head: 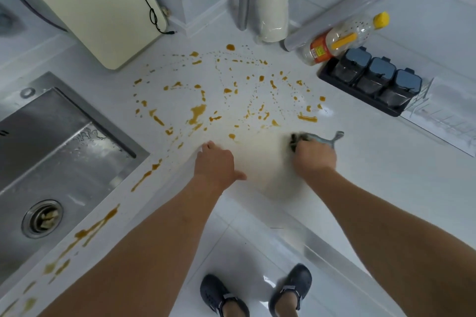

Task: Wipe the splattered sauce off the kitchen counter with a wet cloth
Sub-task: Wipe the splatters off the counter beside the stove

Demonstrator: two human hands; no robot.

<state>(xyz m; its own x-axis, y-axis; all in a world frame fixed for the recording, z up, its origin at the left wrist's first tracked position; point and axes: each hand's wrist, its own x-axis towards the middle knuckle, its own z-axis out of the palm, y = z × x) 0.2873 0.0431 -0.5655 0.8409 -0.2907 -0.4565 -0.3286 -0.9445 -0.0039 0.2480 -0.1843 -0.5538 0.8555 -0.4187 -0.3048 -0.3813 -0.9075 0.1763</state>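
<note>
Brown sauce splatter [197, 112] covers the white corner counter [360, 152], with more streaks [98, 226] along the strip beside the sink. My right hand [314, 156] grips a bunched grey cloth [315, 137] and presses it on the counter near the front edge, just below the splatter. The patch between my hands looks smeared and pale. My left hand [216, 162] rests flat on the counter with fingers spread, to the left of that patch.
A steel sink [51, 152] lies at the left. A cream cutting board [98, 8] leans at the back. A utensil cup [274, 11], a lying bottle [345, 38] and a black tray of spice jars [373, 81] stand at the back right.
</note>
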